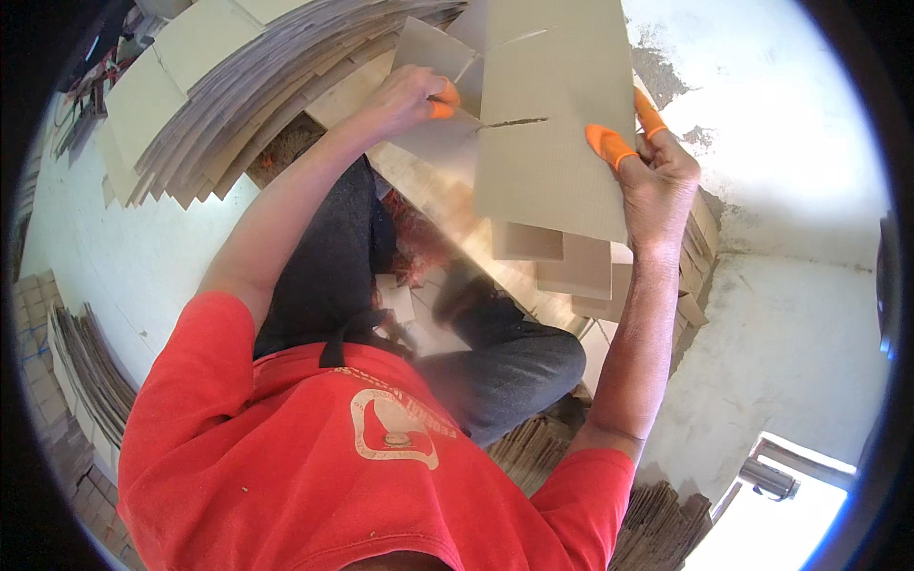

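Left hand (411,95) closed on a flap of the flat cardboard box blank (547,143), orange-capped fingertips pinching. Right hand (655,176) grips the blank's right edge. Blank held above the lap, over stacked cardboard pieces (571,271). Fanned cardboard stack (238,86) lies left.

Both bare arms stretch forward and up. The left hand (405,95) is curled, its orange-capped fingers (444,101) pinched together. The right hand (657,181) is raised higher, wrist bent, its orange-capped fingers (609,145) clamped.
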A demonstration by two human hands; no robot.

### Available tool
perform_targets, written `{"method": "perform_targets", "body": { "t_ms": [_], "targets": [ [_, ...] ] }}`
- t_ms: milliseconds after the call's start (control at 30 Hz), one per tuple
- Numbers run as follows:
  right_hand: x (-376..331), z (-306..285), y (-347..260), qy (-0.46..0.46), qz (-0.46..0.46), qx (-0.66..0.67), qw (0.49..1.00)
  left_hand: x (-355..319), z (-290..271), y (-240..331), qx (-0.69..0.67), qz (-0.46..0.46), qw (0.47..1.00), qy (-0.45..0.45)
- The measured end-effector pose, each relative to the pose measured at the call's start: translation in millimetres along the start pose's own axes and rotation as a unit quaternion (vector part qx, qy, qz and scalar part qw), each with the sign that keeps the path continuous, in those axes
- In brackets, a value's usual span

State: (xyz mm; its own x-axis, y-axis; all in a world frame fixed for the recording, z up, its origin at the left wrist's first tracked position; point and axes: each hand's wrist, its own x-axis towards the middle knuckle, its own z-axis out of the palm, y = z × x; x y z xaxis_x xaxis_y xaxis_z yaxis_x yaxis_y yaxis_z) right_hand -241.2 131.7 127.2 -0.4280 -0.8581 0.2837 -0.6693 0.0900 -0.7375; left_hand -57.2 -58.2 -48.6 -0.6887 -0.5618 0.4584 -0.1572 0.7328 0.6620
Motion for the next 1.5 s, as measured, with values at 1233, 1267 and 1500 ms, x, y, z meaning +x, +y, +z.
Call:
{"method": "perform_targets", "body": {
  "t_ms": [1233,1267,1500],
  "targets": [
    [13,-27,165,-0.036,0.149,-0.258,0.954,52,36,30,0.193,0.158,0.961,-0.115],
    [4,-26,157,-0.057,0.154,-0.159,0.974,64,42,26,0.198,0.174,0.958,-0.115],
    [-52,6,180,-0.098,-0.16,-0.284,0.94,115,70,17,0.206,0.223,0.915,-0.266]
  ]
}}
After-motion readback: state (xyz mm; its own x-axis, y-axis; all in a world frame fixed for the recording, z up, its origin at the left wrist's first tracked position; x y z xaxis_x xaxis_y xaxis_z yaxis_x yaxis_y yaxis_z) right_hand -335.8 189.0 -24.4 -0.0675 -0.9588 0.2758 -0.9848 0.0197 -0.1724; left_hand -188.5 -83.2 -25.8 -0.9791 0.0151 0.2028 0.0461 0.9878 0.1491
